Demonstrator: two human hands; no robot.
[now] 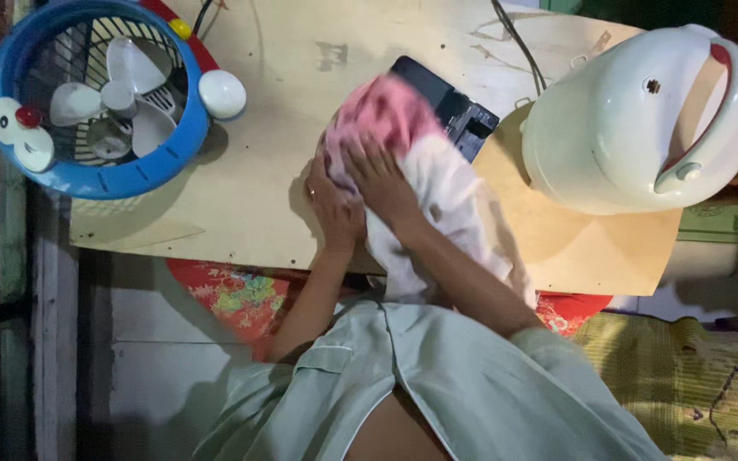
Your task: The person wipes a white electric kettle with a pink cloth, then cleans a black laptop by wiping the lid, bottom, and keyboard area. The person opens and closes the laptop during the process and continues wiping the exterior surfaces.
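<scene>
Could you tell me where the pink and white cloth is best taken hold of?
Grip the pink and white cloth at its loose white tail, coming from the near table edge; that end hangs free over the wooden board, while both hands press its pink end.

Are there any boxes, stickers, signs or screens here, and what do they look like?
No clear package, sign or lit screen shows.
Flat black rectangular device: on the pale wooden board, partly under the pink and white cloth that both hands press; no screen picture visible.
Small green patterned panel: right edge, below the white appliance; too blurred to tell.
</scene>
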